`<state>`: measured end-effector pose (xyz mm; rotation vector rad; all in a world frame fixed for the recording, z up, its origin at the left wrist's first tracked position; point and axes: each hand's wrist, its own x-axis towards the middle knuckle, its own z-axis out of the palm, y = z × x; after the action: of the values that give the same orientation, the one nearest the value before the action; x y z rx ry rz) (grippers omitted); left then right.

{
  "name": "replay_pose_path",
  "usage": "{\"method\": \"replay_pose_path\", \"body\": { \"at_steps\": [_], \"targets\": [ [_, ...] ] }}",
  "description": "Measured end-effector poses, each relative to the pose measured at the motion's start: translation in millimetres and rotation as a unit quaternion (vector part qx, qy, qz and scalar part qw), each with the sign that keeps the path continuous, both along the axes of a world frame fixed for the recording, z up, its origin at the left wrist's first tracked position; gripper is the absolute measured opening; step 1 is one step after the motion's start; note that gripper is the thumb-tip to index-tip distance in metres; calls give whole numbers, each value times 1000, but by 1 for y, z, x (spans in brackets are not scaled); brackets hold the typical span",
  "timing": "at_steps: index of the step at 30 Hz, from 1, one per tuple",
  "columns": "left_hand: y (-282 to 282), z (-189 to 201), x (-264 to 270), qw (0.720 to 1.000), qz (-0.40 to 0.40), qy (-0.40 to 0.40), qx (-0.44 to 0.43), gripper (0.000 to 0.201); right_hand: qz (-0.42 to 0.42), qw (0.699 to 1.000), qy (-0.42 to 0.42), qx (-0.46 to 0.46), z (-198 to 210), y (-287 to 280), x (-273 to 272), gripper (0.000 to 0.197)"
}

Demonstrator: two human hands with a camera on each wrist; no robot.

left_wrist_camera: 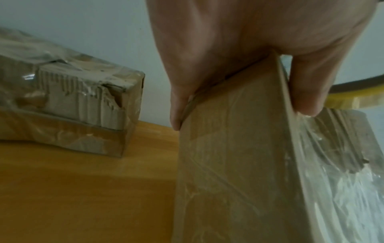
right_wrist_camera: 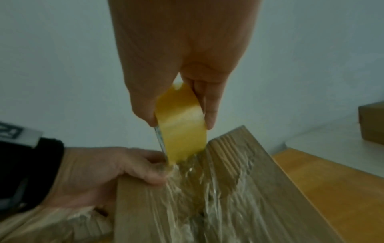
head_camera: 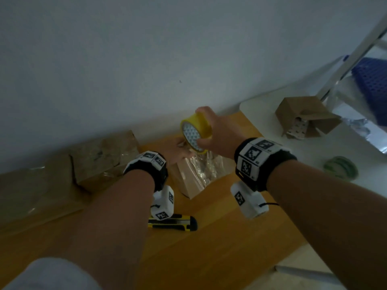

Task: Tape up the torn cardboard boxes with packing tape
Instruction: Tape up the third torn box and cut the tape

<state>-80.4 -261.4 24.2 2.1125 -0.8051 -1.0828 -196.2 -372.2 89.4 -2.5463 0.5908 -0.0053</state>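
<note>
- Cardboard, wrinkled under clear film, fills the left of the head view: a taped box (head_camera: 102, 155) lies on the wooden table (head_camera: 219, 237) against the wall, its torn corrugated face plain in the left wrist view.
- Low in the centre, a yellow-and-black utility knife (head_camera: 178, 223) lies flat on the wood, just in front of the wrists and apart from both boxes.
- At mid-frame the left hand (head_camera: 178, 151) grips the top edge of the box being taped (head_camera: 201, 174), which stands on the table; in the left wrist view the thumb lies on one face and a finger curls over the other, clamping the cardboard wall between them.
- Shiny, crumpled clear tape (right_wrist_camera: 207, 189) runs down that box's torn face, its upper end meeting the roll.
- Just right of centre, the right hand (head_camera: 217, 130) is closed on the yellow tape roll (head_camera: 195, 132), thumb on one side and fingers on the other, the roll held on edge right above the box top.
- On the white surface (head_camera: 261, 114) at the right, an open cardboard box (head_camera: 305, 114) lies on its side, a patterned pale item showing in its mouth; what it is cannot be told.
- Lower right, a greenish tape roll (head_camera: 340, 168) lies flat on the white top.
- At the upper right corner, a blue perforated basket (head_camera: 370, 80) sits behind a white bar; its contents are not visible.
</note>
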Motion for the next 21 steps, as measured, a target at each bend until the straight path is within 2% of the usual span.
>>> {"method": "replay_pose_path", "body": {
  "at_steps": [1,4,6,8,11,13,15,16,18,19,21],
  "targets": [
    [-1,-3,4,1000,6,-4,4,58,1,1000,29,-11,4,-1,1,65],
    [-6,-19,15,995,3,-87,40,51,4,995,94,-22,7,-4,-1,62],
    [-10,-35,13,985,-39,-150,70,46,12,990,138,-22,0,0,-4,62],
    [-13,-50,4,978,-65,-176,89,43,30,979,199,-28,-14,3,-5,61],
    [-19,-54,0,975,-60,-184,104,40,-15,984,176,13,-29,1,-8,51],
    [-21,-48,2,975,-56,-162,144,46,-34,985,168,16,-35,-2,-3,58],
    [-19,-36,4,975,-77,-109,177,57,-42,981,188,8,-40,-2,2,53],
    [-15,-30,5,976,-85,-62,189,64,-48,980,195,9,-42,-2,3,52],
    [-5,-21,7,975,-41,52,211,79,-61,980,192,5,-45,-4,5,52],
    [2,-15,5,971,-23,89,222,82,-65,981,183,-2,-44,-4,5,51],
    [12,-10,0,959,-20,126,255,72,-91,984,152,-6,-40,-8,5,47]
  ]
}}
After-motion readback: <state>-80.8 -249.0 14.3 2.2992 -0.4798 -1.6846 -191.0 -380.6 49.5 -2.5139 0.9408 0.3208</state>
